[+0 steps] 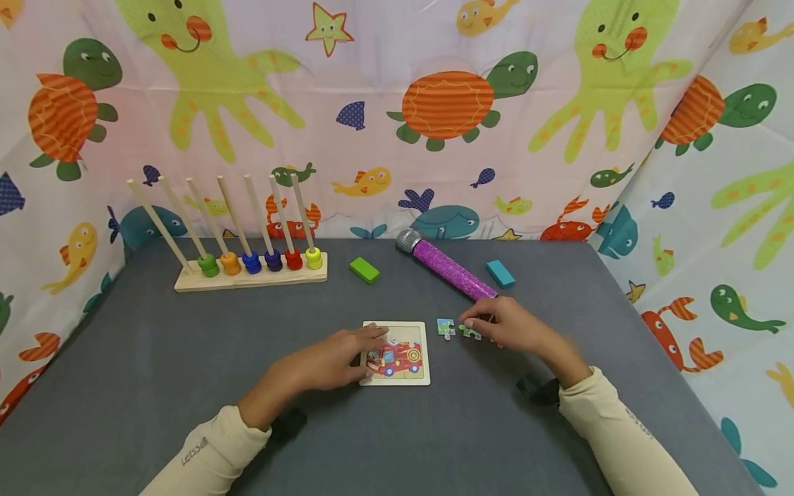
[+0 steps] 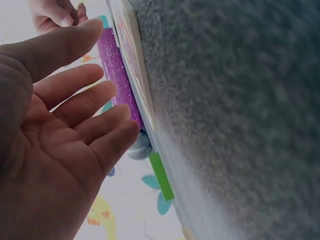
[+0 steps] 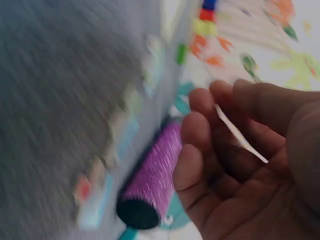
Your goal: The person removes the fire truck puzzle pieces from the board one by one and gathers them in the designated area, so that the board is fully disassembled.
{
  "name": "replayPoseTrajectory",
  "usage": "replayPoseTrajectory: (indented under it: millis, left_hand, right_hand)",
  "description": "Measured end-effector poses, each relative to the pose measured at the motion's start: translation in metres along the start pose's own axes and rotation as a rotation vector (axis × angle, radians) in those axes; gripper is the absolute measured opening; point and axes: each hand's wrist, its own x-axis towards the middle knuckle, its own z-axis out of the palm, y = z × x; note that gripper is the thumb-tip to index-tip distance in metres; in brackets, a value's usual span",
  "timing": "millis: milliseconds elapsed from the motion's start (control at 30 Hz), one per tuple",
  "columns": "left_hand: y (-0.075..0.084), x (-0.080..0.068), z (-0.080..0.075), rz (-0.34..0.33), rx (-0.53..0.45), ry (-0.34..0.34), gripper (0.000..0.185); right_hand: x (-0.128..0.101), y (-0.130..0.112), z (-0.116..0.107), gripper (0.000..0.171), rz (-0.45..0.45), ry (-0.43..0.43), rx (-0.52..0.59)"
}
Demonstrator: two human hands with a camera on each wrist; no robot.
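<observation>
A small wooden puzzle tray with a red vehicle picture lies flat in the middle of the table. My left hand is at its left side, fingers extended over the tray's edge in the head view; the left wrist view shows the palm holding nothing. To the tray's right are a loose jigsaw piece and more jigsaw pieces, partly covered by my right hand. That hand hovers close over them with loosely bent fingers, nothing visible between them.
Behind the pieces lies a glittery purple microphone. A green block and a blue block flank it. At the back left stands a wooden peg rack with coloured beads. A sea-animal cloth hangs behind the table.
</observation>
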Motion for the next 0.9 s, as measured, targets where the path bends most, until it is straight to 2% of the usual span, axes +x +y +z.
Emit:
replayPoseTrajectory:
  millis: [133, 233, 367, 467, 633, 767, 900]
  left_hand:
    - [0.0, -0.002, -0.005, -0.057, 0.032, 0.015, 0.061]
    - [-0.001, -0.003, -0.005, -0.075, 0.059, 0.023, 0.061]
    - [-0.004, -0.004, -0.002, -0.087, 0.115, 0.015, 0.064]
    - [-0.006, -0.003, 0.0, -0.131, 0.163, -0.005, 0.073]
    - [-0.005, -0.002, 0.002, -0.209, 0.15, -0.052, 0.084]
    - [-0.005, 0.0, 0.001, -0.196, 0.133, -0.063, 0.079]
    - [-0.005, 0.001, 0.001, -0.164, 0.137, -0.047, 0.074]
  right_hand:
    - [0.008, -0.013, 0.015, 0.017, -0.093, 0.043, -0.007]
    - [0.013, -0.019, 0.022, 0.018, -0.133, 0.038, -0.011]
    - [0.02, -0.027, 0.031, 0.021, -0.13, -0.004, -0.016]
    - [0.026, -0.033, 0.036, 0.021, -0.137, -0.027, -0.011]
    - [0.034, -0.048, 0.051, 0.021, -0.153, -0.058, 0.071]
    - [0.04, -0.059, 0.065, 0.022, -0.16, -0.108, 0.174]
    - [0.044, -0.063, 0.075, 0.021, -0.161, -0.123, 0.202]
